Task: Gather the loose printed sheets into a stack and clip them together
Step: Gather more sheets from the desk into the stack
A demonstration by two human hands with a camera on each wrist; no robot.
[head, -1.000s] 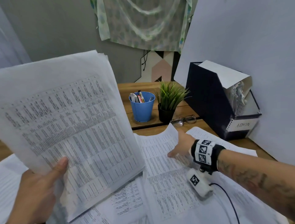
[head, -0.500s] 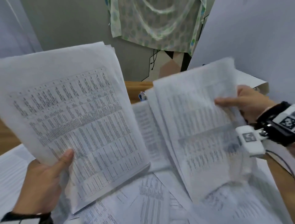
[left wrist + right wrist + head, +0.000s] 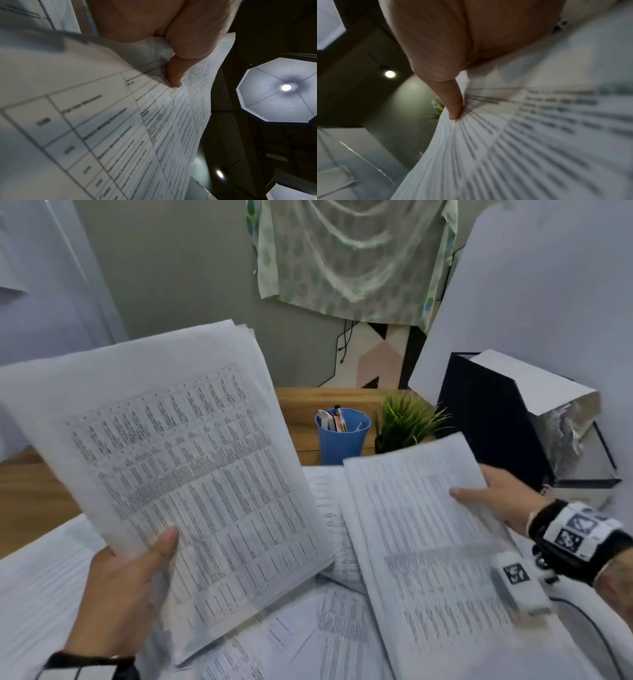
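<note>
My left hand (image 3: 137,570) holds a thick stack of printed sheets (image 3: 178,457) raised and tilted above the desk, thumb on the front page near its lower edge; the left wrist view shows that thumb (image 3: 175,75) pressing the page (image 3: 120,128). My right hand (image 3: 493,498) pinches a second, thinner bundle of printed sheets (image 3: 428,539) by its right edge, thumb on top, held lower and to the right. The right wrist view shows the thumb (image 3: 453,105) on the blurred bundle (image 3: 522,142). More loose printed sheets (image 3: 308,631) lie spread on the desk beneath. No clip is visible.
A blue pen cup (image 3: 342,433) and a small potted plant (image 3: 404,422) stand at the back of the wooden desk (image 3: 30,501). A dark file box (image 3: 493,419) stuffed with papers stands at the right, against a white board.
My right hand picked a bundle of sheets off the desk, raised it high, and has now lowered it to the right. The left hand's stack stayed raised.
</note>
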